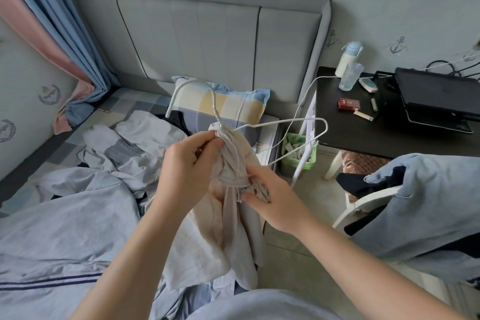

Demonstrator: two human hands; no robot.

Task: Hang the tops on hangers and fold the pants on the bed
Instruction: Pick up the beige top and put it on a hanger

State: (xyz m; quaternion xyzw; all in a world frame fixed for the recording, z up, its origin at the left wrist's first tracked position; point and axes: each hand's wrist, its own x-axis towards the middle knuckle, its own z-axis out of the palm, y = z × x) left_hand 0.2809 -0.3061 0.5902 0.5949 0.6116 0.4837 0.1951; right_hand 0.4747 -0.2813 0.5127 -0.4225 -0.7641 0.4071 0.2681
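Head view: at ten o'clock a pink and blue curtain hangs down to the bed. From nine to seven o'clock a loose heap of pale clothes covers the mattress, unfolded. A checked pillow leans on the headboard at twelve o'clock.

Just left of centre, the left forearm rises from six o'clock, with the wrist bent a little. The left hand shows its back to the camera. Its fingers curl in and its thumb pinches the bunched upper end of a beige top, right under the hanger's twisted neck.

The top is in the centre, held in the air over the bed's edge. Its cloth is gathered tight between the two hands and falls loose toward six o'clock.

The white wire hanger sticks out of the bunch. Its hook points to eleven o'clock and one shoulder reaches out bare to two o'clock.

The right arm comes in from five o'clock. The right hand sits lower than the left, with its thumb and curled fingers nipping a fold of the same top.

At three o'clock a green bin stands on the floor beside a black table, which carries a bottle, a cup and a red box. At four o'clock a blue garment drapes over a white chair.
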